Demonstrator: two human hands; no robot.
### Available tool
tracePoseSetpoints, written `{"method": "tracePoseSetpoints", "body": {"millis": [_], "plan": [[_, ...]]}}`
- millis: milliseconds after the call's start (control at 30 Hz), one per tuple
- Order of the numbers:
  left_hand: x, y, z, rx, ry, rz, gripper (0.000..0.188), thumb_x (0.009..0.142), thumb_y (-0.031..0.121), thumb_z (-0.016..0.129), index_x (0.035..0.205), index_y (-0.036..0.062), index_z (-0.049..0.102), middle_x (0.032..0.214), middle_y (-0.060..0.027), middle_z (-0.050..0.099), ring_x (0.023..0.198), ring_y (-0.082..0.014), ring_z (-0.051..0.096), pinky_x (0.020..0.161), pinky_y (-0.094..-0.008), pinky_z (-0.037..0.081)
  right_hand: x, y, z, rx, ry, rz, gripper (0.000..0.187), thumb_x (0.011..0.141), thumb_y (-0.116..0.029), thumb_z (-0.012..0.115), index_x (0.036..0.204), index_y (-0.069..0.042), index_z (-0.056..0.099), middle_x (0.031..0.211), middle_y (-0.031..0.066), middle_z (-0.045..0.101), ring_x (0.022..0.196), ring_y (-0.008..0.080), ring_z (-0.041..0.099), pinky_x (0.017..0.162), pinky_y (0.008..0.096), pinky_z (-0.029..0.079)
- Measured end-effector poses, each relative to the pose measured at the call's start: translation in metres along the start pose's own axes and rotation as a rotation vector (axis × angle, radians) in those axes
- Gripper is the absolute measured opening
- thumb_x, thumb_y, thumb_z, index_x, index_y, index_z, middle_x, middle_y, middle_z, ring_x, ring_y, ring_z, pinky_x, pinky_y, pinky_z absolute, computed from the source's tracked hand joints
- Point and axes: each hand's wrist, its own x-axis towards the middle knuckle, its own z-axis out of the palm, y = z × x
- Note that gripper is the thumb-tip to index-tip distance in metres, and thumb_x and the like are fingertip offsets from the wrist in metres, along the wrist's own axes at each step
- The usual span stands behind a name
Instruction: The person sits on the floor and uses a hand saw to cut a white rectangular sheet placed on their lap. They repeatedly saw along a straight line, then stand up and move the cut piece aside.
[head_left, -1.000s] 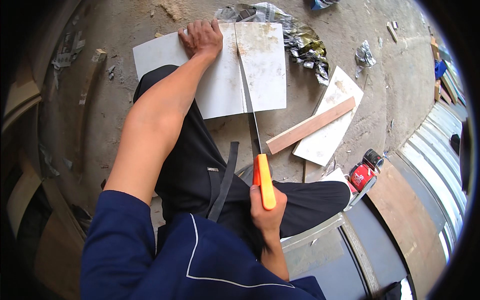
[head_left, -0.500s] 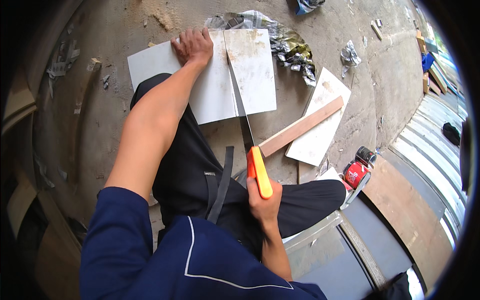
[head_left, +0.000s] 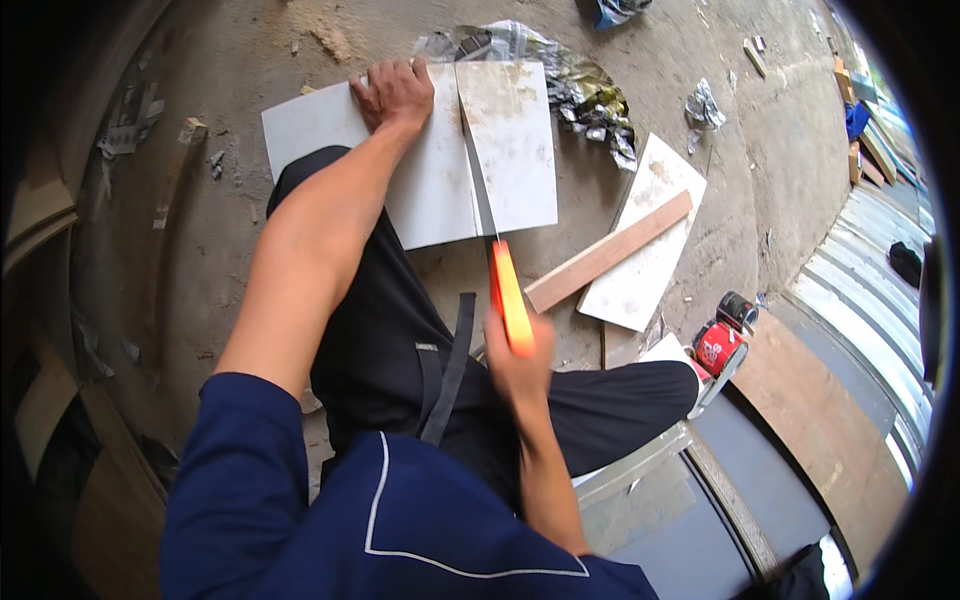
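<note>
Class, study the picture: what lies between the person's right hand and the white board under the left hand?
In the head view, the orange saw handle extends from the right hand toward the white board, with the blade continuing into the board.

Upper and lower limbs, seen from above. The left arm (head_left: 290, 265) reaches forward from the lower left, bare from above the elbow, which is slightly bent; the forearm slants inward toward the wrist. Left hand (head_left: 393, 95): palm down, back uppermost, fingers bent and directed away from the body. The right forearm (head_left: 548, 475) rises from the lower edge, close to the torso, inclined slightly leftward. Right hand (head_left: 520, 355): blurred, closed in a grip, nearer the body than its counterpart. The left knee (head_left: 308, 165) lies beside the left forearm; the right leg (head_left: 620, 410) is folded outward to the right
</note>
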Motion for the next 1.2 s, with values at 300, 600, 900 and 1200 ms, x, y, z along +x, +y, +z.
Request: {"method": "tracePoseSetpoints", "body": {"millis": [300,600,900,1200], "plan": [[-0.011,0.003,-0.008,-0.062,-0.096,0.019,0.052,0.098,0.044,0.035,0.096,0.0053,0.069,0.106,-0.0111,0.063,0.109,-0.0260,0.053,0.103,-0.0490,0.023,0.002,-0.025,0.003,-0.025,0.013,0.007,0.023,0.083,-0.011,0.064,0.067,0.003,0.053,0.054,0.0121,0.050,0.047,0.0180,0.048,0.049,0.0344,0.039],[-0.004,0.007,-0.016,-0.071,-0.146,-0.042,0.053,0.099,0.045,0.032,0.101,0.0054,0.067,0.111,-0.0101,0.063,0.114,-0.0252,0.049,0.105,-0.0479,0.021,0.018,-0.005,0.011,0.006,-0.001,-0.018,0.026,0.082,-0.010,0.062,0.063,0.002,0.050,0.050,0.0116,0.046,0.045,0.0164,0.043,0.047,0.0347,0.037],[-0.012,0.012,-0.031,-0.057,-0.451,0.006,0.064,0.097,0.043,0.038,0.150,0.0096,0.024,0.159,-0.0159,0.007,0.147,-0.0356,0.004,0.113,-0.0609,-0.003,0.036,0.024,-0.012,0.099,-0.009,-0.125,0.026,0.079,-0.014,0.061,0.065,0.005,0.052,0.052,0.0137,0.048,0.046,0.0194,0.045,0.050,0.0365,0.039],[-0.155,0.024,-0.133,0.141,-0.965,0.224,0.118,0.069,0.035,0.080,0.152,0.0083,0.002,0.159,-0.0188,-0.006,0.144,-0.0448,-0.007,0.098,-0.0791,0.017,0.046,0.032,0.000,0.072,-0.020,-0.232,0.027,0.082,-0.017,0.062,0.064,0.001,0.055,0.051,0.0005,0.051,0.045,0.0086,0.047,0.044,0.0285,0.036]]}}
